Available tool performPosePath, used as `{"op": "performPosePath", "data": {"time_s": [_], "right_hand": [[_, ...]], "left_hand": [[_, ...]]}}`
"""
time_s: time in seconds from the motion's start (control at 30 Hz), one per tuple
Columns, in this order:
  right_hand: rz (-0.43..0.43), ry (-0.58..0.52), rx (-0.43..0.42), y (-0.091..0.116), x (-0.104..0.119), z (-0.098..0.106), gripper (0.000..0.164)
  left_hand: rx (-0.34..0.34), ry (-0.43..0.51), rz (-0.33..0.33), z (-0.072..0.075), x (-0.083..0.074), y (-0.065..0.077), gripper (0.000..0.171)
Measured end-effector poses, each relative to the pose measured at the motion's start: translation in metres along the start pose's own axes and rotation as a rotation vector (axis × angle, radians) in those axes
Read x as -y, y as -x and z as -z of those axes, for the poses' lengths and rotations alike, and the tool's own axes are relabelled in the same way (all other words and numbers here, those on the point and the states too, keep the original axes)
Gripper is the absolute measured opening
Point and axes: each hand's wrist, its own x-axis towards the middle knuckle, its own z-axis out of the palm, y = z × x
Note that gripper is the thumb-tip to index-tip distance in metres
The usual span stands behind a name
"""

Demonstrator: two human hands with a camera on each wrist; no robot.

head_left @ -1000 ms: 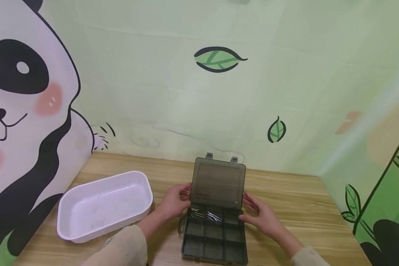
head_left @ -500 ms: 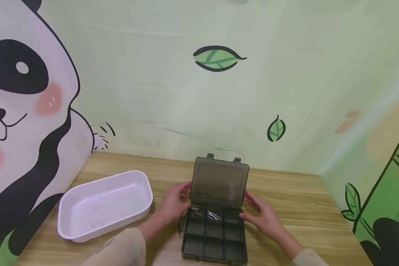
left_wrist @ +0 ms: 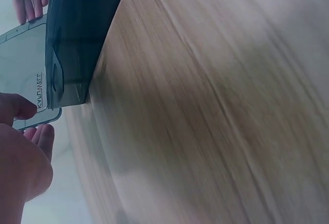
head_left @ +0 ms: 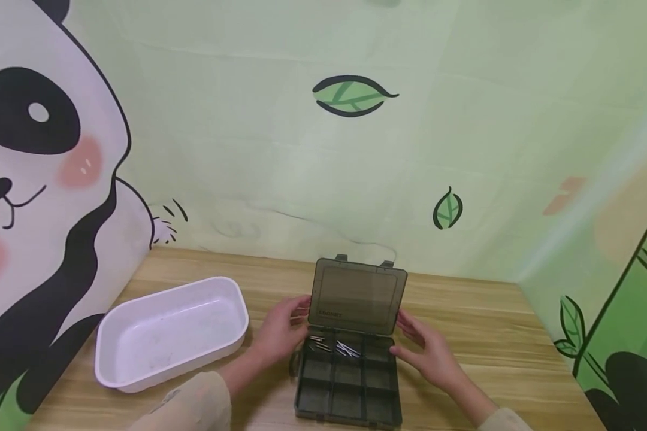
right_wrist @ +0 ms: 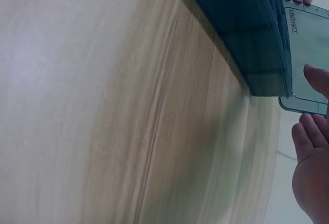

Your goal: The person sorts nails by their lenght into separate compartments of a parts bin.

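Observation:
A dark translucent compartment box (head_left: 347, 380) stands on the table with its lid (head_left: 358, 296) raised toward the wall. Small brass-coloured metal pieces (head_left: 319, 345) lie in its back left compartment, and silver pins (head_left: 347, 349) in the back middle one. At the lid's left edge my left hand (head_left: 281, 326) holds on, its thumb in front and fingers behind. My right hand (head_left: 428, 353) has the opposite edge between thumb and fingers. The left wrist view shows the left thumb (left_wrist: 19, 106) against the lid; some fingertips are hidden behind the lid in the head view.
A white plastic tub (head_left: 172, 335) sits on the wooden table (head_left: 480, 323) left of the box. Behind is a wall covering (head_left: 280, 149) printed with leaves and a panda. A handle (head_left: 295, 364) juts from the box's left side.
The lid has tilted slightly: its top edge and latches sit a little lower and farther right in view. Both hands stay at its sides, almost unmoved.

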Motion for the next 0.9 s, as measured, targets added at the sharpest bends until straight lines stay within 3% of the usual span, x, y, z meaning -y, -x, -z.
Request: {"op": "performPosePath", "data": {"time_s": [0.23, 0.53, 0.9], "right_hand": [[0.03, -0.047, 0.051, 0.006, 0.006, 0.005, 0.084], [-0.013, -0.096, 0.118, 0.008, 0.007, 0.009, 0.09], [-0.013, -0.144, 0.124, 0.014, 0.009, 0.009, 0.086]], "left_hand": [[0.02, 0.003, -0.015, 0.003, -0.004, 0.005, 0.057], [0.065, 0.027, 0.002, 0.008, -0.008, 0.01, 0.056], [0.112, 0.059, 0.03, 0.014, -0.013, 0.019, 0.061]]}}
